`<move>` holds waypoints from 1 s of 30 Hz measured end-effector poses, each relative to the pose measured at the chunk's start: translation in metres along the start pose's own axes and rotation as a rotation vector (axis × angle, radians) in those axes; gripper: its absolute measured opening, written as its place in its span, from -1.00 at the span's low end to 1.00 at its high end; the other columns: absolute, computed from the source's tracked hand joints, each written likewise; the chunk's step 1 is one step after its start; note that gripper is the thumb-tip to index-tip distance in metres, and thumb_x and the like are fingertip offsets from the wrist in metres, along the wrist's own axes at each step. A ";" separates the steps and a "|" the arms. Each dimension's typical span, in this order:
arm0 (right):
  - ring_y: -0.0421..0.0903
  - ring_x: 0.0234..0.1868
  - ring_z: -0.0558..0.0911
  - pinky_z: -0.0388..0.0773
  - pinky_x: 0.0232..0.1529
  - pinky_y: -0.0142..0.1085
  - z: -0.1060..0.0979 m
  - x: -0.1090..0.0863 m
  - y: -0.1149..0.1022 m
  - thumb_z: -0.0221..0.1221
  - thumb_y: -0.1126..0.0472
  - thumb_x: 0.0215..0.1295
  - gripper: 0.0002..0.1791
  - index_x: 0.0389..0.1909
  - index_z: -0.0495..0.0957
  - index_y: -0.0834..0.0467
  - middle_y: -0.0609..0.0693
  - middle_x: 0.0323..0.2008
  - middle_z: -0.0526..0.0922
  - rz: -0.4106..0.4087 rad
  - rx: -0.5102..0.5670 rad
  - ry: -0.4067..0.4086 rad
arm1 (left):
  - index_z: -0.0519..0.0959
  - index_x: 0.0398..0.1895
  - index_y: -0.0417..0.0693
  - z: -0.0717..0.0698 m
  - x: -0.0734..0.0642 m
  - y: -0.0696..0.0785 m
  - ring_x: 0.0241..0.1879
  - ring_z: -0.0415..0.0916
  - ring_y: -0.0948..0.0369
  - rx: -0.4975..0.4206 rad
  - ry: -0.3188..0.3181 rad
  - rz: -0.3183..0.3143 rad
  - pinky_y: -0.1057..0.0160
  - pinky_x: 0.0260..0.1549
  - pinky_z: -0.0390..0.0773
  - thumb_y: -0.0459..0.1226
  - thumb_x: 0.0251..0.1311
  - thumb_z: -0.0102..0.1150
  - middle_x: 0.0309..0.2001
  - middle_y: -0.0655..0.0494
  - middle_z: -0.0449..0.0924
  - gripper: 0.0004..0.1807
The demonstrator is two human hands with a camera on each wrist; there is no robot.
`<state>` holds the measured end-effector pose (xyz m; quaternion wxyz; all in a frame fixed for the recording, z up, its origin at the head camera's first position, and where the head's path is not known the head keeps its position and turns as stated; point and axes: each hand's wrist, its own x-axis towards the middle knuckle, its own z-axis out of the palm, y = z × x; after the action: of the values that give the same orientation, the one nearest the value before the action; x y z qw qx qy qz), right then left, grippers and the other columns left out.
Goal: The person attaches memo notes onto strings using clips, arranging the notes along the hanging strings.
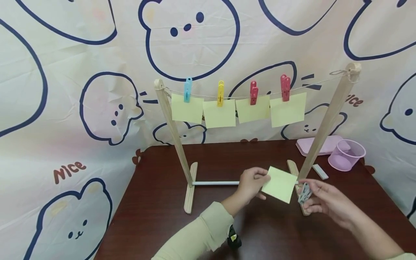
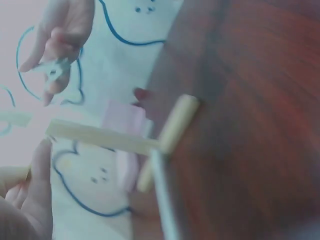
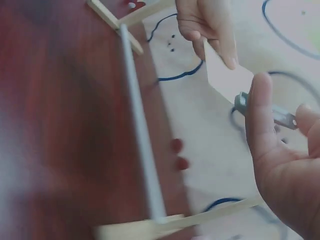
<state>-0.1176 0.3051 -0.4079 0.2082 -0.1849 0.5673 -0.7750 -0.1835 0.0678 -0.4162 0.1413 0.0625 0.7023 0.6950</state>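
Note:
My left hand (image 1: 251, 182) pinches a pale yellow-green paper note (image 1: 280, 185) by its left edge, in front of the wooden stand. To the right of the note, my right hand (image 1: 331, 200) holds a grey-blue clothespin (image 1: 304, 194) between thumb and fingers. In the right wrist view the clothespin (image 3: 265, 111) overlaps the note's (image 3: 225, 75) near edge. Above the hands, a string (image 1: 312, 86) runs between two wooden posts (image 1: 328, 122). Several matching notes (image 1: 219, 115) hang from it, under a blue clothespin (image 1: 187, 90), a yellow clothespin (image 1: 220, 93) and two red clothespins (image 1: 285, 87).
A white rod (image 1: 216, 183) joins the stand's wooden feet (image 1: 191, 187) on the dark brown table (image 1: 146, 216). At the back right are a pink cup (image 1: 346, 157), a pink case (image 1: 312, 145) and a small white block (image 1: 320, 171). A bear-patterned cloth (image 1: 123, 65) hangs behind.

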 end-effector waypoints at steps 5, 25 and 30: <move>-0.04 -0.31 0.65 0.59 -0.35 -0.17 0.008 0.002 -0.048 -0.28 0.38 0.47 -0.60 0.10 0.45 0.04 -0.01 -0.15 0.58 -0.170 -0.273 0.117 | 0.56 -0.21 -0.05 0.007 -0.001 0.043 -0.75 0.54 0.07 -0.060 -0.022 0.075 0.38 -0.92 0.33 -0.34 0.19 0.17 -0.50 0.08 0.62 -0.89; -0.24 -0.75 0.40 0.34 -0.73 -0.57 0.063 0.077 -0.226 0.16 0.11 0.23 -0.80 -0.30 0.63 0.15 -0.26 -0.41 0.63 -0.538 -0.955 0.862 | 0.52 -0.08 -0.19 0.055 0.019 0.136 -0.39 0.61 -0.15 -0.319 -0.036 0.177 0.07 -0.57 0.59 -0.45 0.21 0.09 -0.35 0.12 0.61 -0.78; -0.25 -0.73 0.38 0.29 -0.74 -0.59 0.063 0.094 -0.245 0.14 0.09 0.25 -0.88 -0.35 0.61 0.02 -0.31 -0.45 0.59 -0.516 -1.023 0.857 | 0.51 -0.08 -0.18 0.060 0.027 0.144 -0.39 0.61 -0.13 -0.328 -0.023 0.195 0.05 -0.51 0.59 -0.45 0.22 0.08 -0.35 0.13 0.60 -0.79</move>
<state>-0.1922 0.2708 -0.1511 -0.3358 -0.0668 0.8296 -0.4410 -0.2074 0.1366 -0.2760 0.0898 0.1142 0.5685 0.8098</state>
